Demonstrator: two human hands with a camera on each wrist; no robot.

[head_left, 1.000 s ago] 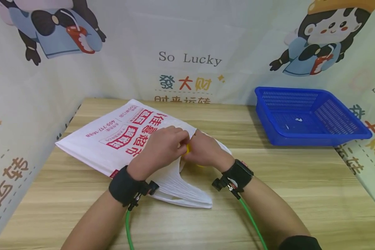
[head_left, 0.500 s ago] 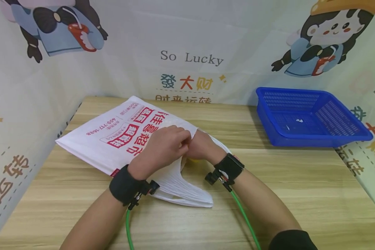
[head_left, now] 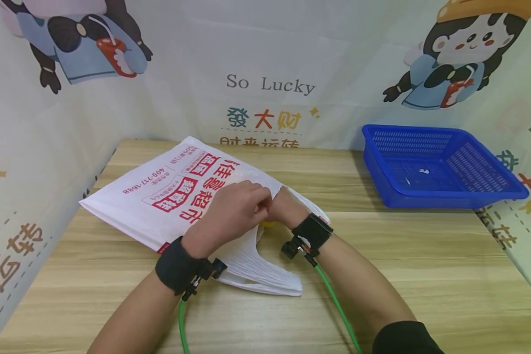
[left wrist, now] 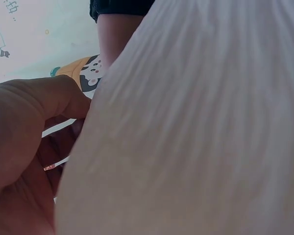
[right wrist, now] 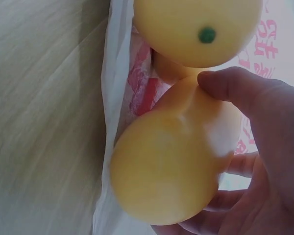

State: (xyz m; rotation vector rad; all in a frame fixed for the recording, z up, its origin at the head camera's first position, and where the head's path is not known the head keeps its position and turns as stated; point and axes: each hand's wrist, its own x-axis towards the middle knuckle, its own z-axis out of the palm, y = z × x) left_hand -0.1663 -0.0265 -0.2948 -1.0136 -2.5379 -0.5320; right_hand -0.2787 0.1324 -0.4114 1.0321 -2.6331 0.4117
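Note:
A white plastic bag (head_left: 177, 191) with red print lies flat on the table, its handles toward the person. At its mouth my left hand (head_left: 236, 206) holds up the edge between curled fingers and thumb. My right hand (head_left: 284, 209) reaches inside, mostly covered by the bag in the head view. In the right wrist view its thumb and fingers (right wrist: 235, 85) curl round a smooth yellow pear-shaped fruit (right wrist: 161, 166). Above this sits another round yellow fruit (right wrist: 201, 29) with a green spot. White plastic (left wrist: 186, 127) fills most of the left wrist view.
A blue plastic basket (head_left: 442, 189) with small white scraps in it stands at the back right of the wooden table (head_left: 407, 255). Printed cloth (head_left: 270, 44) walls in the back and sides. Green cables (head_left: 338, 307) trail from both wrist cameras.
My right hand has moved left, deeper into the bag's mouth, and less of the yellow shows in the head view. The left hand and the basket have stayed in place.

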